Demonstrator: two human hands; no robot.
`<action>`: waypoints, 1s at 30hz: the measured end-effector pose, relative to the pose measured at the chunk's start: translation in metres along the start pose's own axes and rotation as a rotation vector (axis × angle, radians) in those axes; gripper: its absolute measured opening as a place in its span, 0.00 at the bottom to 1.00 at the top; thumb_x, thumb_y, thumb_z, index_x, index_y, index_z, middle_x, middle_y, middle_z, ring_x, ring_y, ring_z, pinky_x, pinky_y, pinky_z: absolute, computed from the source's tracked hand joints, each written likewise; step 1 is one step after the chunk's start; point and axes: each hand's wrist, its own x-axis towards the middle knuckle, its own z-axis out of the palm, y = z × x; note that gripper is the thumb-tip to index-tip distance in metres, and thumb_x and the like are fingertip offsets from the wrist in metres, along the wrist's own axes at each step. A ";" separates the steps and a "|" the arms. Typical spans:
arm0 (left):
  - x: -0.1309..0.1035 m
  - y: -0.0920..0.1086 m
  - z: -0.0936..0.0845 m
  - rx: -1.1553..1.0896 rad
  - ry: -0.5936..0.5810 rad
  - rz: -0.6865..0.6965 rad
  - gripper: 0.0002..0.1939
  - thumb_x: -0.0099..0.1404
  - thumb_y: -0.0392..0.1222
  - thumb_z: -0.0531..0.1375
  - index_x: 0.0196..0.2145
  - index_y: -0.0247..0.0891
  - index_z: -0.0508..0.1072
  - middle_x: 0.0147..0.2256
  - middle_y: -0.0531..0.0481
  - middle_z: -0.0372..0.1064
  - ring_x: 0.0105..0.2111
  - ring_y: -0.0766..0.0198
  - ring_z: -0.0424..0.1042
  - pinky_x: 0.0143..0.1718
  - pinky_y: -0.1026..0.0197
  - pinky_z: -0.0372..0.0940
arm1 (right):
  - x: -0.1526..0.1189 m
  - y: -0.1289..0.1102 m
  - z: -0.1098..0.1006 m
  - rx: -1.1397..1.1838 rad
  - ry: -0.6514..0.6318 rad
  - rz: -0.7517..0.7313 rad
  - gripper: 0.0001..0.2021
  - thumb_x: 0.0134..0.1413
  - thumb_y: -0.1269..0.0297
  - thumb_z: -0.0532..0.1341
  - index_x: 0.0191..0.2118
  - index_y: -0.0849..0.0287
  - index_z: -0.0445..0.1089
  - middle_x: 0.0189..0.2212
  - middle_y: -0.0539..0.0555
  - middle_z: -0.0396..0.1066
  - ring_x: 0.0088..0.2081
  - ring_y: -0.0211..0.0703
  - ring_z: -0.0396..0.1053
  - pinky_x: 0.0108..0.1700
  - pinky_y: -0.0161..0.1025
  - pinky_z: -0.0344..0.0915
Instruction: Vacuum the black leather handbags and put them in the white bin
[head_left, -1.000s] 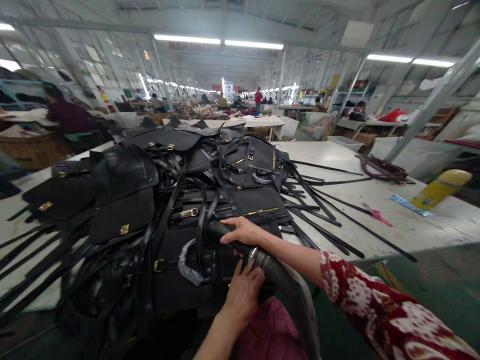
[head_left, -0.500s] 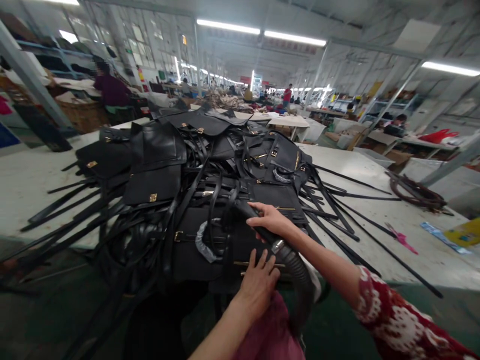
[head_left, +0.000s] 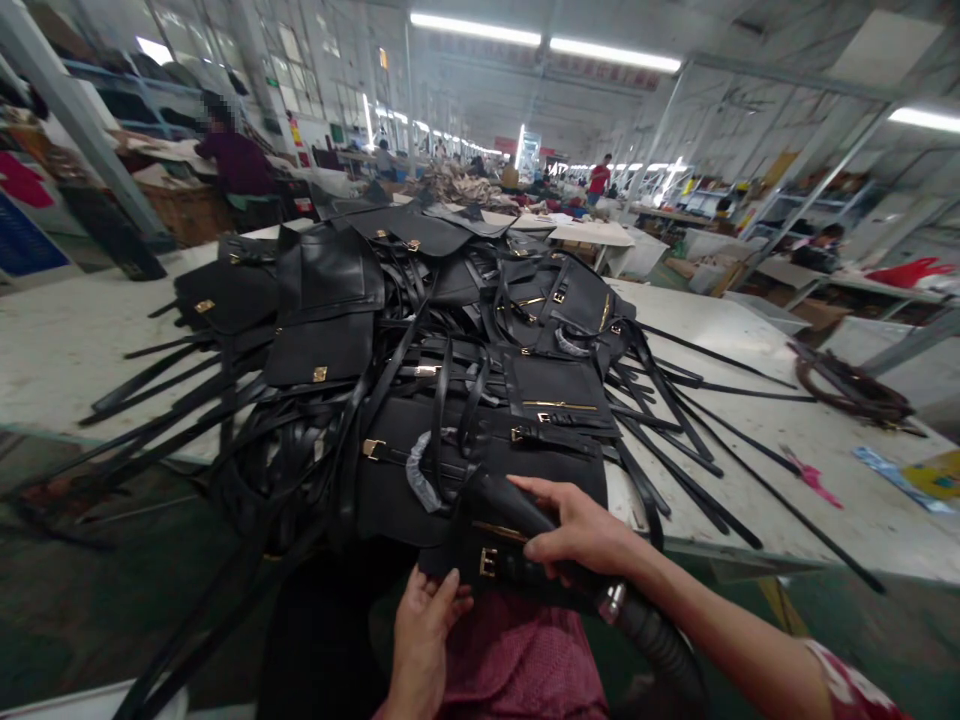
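Observation:
A black hose nozzle [head_left: 525,505] is held in my right hand [head_left: 581,530], its ribbed hose [head_left: 660,640] curving down to the right. The nozzle's tip lies over a black bag piece [head_left: 457,550] with a gold zip and buckle at the table's front edge. My left hand [head_left: 427,625] pinches the lower left edge of that piece, above a dark red cloth [head_left: 525,650]. Just behind lies a black bag [head_left: 397,500] with a plastic-wrapped handle [head_left: 421,475]. More black bags with gold clasps and long straps are heaped farther back.
Straps spread over the white table [head_left: 697,350] on both sides. Pink scissors [head_left: 817,483], a blue-and-white packet [head_left: 900,480] and coiled brown straps [head_left: 855,385] lie at the right. People sit and stand farther off, one in purple [head_left: 236,160].
My right hand and the nozzle have moved down toward me. My left hand has shifted left, from lying flat on the piece to pinching its edge. The view has shifted slightly.

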 end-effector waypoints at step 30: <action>0.018 0.025 -0.016 0.313 0.203 0.360 0.24 0.50 0.45 0.61 0.44 0.39 0.62 0.41 0.46 0.64 0.40 0.59 0.66 0.41 0.55 0.63 | 0.019 -0.009 0.006 -0.101 -0.101 -0.015 0.34 0.40 0.70 0.61 0.57 0.54 0.53 0.32 0.50 0.69 0.17 0.31 0.62 0.16 0.28 0.60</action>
